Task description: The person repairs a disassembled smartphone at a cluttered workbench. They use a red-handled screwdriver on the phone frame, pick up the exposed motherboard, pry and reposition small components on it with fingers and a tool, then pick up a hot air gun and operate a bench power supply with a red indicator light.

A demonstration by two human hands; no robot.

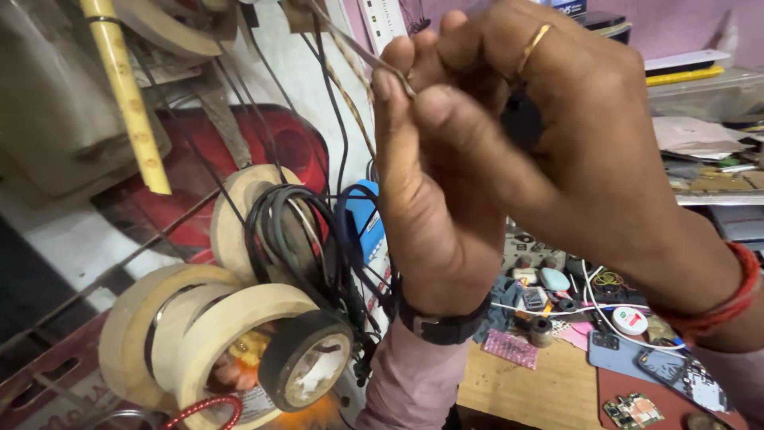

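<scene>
Left hand [434,199] and right hand [557,135] raised together, well above the wooden bench [517,390]; fingertips of both pinched shut on a thin wire [362,52] that runs up and left from the grip. Gold ring [535,44] on a right finger, red thread band [736,295] at the right wrist, dark strap [442,322] at the left. Left of the bench: tape rolls [215,334] and black cables [318,239] hanging on the wall.
</scene>
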